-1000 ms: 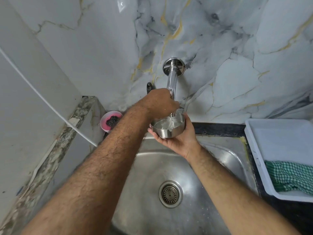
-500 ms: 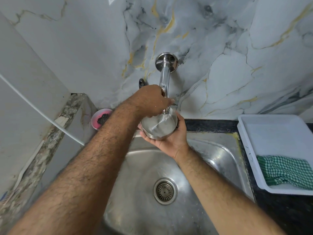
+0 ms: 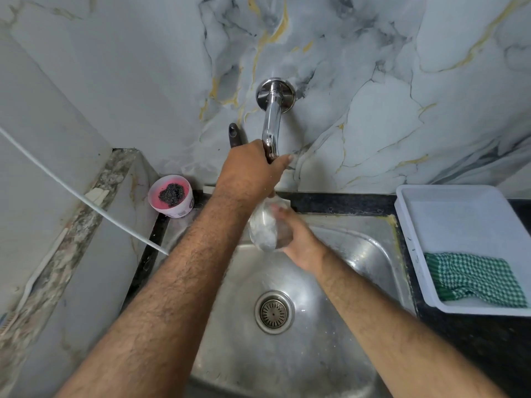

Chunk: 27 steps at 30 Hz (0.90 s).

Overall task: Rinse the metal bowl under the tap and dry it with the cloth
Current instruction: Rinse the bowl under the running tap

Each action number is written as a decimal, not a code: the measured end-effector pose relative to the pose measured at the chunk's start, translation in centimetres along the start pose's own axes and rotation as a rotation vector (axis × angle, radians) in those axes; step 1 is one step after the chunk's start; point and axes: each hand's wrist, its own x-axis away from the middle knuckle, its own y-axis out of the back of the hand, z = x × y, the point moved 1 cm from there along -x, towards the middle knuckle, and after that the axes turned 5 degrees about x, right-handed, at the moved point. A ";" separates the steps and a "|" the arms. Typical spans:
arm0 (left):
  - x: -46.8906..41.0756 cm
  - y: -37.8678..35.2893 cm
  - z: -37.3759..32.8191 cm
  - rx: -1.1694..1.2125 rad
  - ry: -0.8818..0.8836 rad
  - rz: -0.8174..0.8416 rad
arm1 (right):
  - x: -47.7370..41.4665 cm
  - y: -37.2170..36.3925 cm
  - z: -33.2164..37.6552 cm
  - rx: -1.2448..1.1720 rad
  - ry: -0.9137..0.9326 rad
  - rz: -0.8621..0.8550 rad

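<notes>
My right hand (image 3: 300, 242) grips the small metal bowl (image 3: 265, 229), which is tipped on its side and blurred by motion over the steel sink (image 3: 370, 248). Above it my left hand (image 3: 253, 170) is wrapped around the lower end of the chrome tap (image 3: 271, 122) that comes out of the marble wall. The tap's outlet is hidden by that hand. A green checked cloth (image 3: 474, 278) lies in the white tray (image 3: 459, 208) at the right.
A pink cup with a dark scrubber (image 3: 172, 195) stands at the sink's back left corner. A white cord (image 3: 86, 199) runs diagonally along the left wall. The drain (image 3: 273, 312) sits mid-basin. Black counter surrounds the tray.
The bowl was upright and catching water under the tap; now it is tipped sideways and lower over the basin. My left hand stays on the tap.
</notes>
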 end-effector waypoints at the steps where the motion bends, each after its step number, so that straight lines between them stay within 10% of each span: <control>1: -0.1 0.0 -0.1 -0.002 0.003 0.013 | 0.4 0.2 -0.3 0.250 0.033 -0.039; 6: 0.2 0.0 -0.5 0.018 0.046 0.017 | 1.7 2.2 -2.5 1.461 0.155 0.082; 10: 0.7 -0.2 -0.4 0.155 0.081 0.006 | 2.4 3.3 -4.0 1.792 0.189 0.146; 17: 4.1 -4.0 2.5 0.461 0.062 -0.282 | 6.9 7.0 -0.1 0.320 -0.074 -0.280; 21: 8.4 -11.1 1.8 0.591 -0.018 -0.127 | 10.9 13.4 4.7 -0.530 -0.038 -0.337; 27: 12.3 -24.2 -11.3 0.382 -0.561 0.300 | 18.2 25.3 11.7 -0.808 0.177 -0.216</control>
